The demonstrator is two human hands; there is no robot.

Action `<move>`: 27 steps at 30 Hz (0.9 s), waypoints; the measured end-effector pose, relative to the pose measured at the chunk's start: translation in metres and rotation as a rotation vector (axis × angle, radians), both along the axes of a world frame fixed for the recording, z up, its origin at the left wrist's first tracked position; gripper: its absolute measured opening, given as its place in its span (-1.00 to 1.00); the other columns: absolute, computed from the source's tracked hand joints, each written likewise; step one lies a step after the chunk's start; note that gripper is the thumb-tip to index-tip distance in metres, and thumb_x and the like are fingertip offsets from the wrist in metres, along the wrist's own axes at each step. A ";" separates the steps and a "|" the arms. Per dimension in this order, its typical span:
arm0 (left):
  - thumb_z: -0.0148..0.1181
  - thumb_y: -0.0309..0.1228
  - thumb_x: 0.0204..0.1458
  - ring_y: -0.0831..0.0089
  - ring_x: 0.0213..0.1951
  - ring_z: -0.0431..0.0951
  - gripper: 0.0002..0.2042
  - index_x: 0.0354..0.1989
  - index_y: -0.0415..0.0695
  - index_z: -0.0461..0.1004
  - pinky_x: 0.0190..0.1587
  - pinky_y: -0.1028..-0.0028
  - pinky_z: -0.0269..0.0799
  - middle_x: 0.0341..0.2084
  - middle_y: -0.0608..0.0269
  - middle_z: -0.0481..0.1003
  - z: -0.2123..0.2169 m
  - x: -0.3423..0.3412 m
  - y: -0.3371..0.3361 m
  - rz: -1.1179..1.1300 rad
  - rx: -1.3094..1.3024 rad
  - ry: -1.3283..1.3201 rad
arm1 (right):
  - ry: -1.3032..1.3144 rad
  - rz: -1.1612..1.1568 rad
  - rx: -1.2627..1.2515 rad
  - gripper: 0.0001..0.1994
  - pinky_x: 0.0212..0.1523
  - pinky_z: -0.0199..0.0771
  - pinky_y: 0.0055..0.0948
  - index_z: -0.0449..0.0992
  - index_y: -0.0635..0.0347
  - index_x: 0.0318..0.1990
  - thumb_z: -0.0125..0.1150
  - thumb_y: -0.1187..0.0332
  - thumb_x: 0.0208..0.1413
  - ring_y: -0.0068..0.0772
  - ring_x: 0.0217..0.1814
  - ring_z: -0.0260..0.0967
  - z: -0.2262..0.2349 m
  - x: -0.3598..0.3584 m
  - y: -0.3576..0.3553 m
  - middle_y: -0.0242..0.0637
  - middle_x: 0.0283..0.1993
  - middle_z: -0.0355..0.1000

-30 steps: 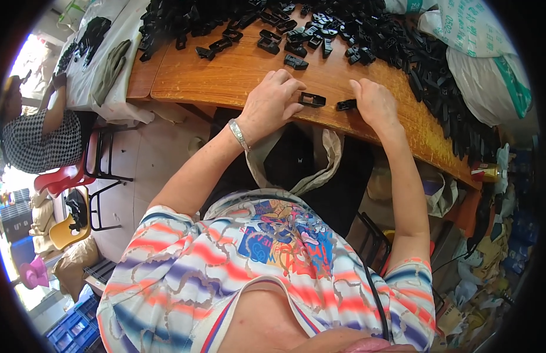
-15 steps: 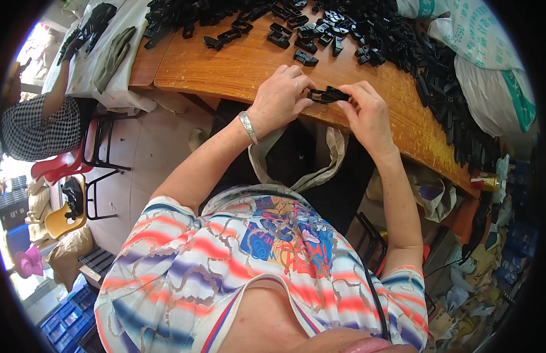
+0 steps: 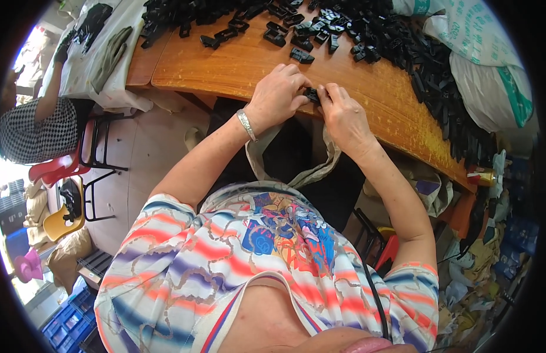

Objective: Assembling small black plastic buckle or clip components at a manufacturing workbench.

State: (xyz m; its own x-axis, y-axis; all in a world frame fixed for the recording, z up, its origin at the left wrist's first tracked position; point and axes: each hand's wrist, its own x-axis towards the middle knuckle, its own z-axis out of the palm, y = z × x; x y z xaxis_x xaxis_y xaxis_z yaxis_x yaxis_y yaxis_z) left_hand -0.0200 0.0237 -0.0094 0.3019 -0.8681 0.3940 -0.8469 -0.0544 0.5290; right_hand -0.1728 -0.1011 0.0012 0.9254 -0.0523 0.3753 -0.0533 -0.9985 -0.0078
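- Head view: left hand [image 3: 277,93] and right hand [image 3: 342,115] meet at the table's [image 3: 237,67] near edge, fingers curled narrow, pinching one small black clip [image 3: 312,94] between them.
- The clip's long axis can't be told; both hands are equally close.
- A pile of black clips [image 3: 396,41] lies along the far edge.

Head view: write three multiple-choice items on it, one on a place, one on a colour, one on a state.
1. Where does the pile of black plastic parts lie?
A. on the wooden table
B. on the floor
C. in a blue crate

2. What colour is the bracelet on the left hand?
A. red
B. silver
C. green

3. How is the small black part held?
A. by neither hand
B. by one hand only
C. between the left hand and right hand

A: the parts cover the tabletop.
B: the wrist band shines silver.
C: both hands' fingers meet on it.
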 end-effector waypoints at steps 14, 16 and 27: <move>0.29 -0.43 -0.03 0.16 -0.03 0.42 -0.73 -0.12 -0.11 0.53 -0.01 0.30 0.44 -0.15 0.17 0.44 0.009 0.049 -0.028 0.069 -0.094 -0.231 | -0.092 -0.014 0.402 -0.79 -0.32 0.52 -0.19 0.53 0.11 -0.18 0.32 0.38 0.00 -0.05 -0.29 0.49 0.009 -0.021 0.004 -0.17 -0.25 0.43; 0.29 -0.43 -0.04 0.16 -0.04 0.43 -0.76 -0.15 -0.11 0.54 -0.02 0.31 0.44 -0.18 0.15 0.45 0.006 0.050 -0.034 0.066 -0.075 -0.253 | -0.157 -0.180 0.333 -0.86 -0.31 0.52 -0.18 0.56 0.12 -0.21 0.26 0.40 0.05 -0.04 -0.30 0.49 0.015 -0.007 -0.040 -0.19 -0.26 0.43; 0.31 -0.49 -0.09 0.18 -0.17 0.44 -0.83 -0.36 -0.13 0.42 -0.13 0.30 0.42 -0.32 0.21 0.45 0.002 0.014 -0.027 -0.066 -0.061 -0.074 | -0.018 -0.248 0.083 -0.84 -0.21 0.54 -0.20 0.53 0.16 -0.21 0.26 0.49 0.02 -0.07 -0.20 0.50 0.007 0.037 -0.135 -0.24 -0.13 0.44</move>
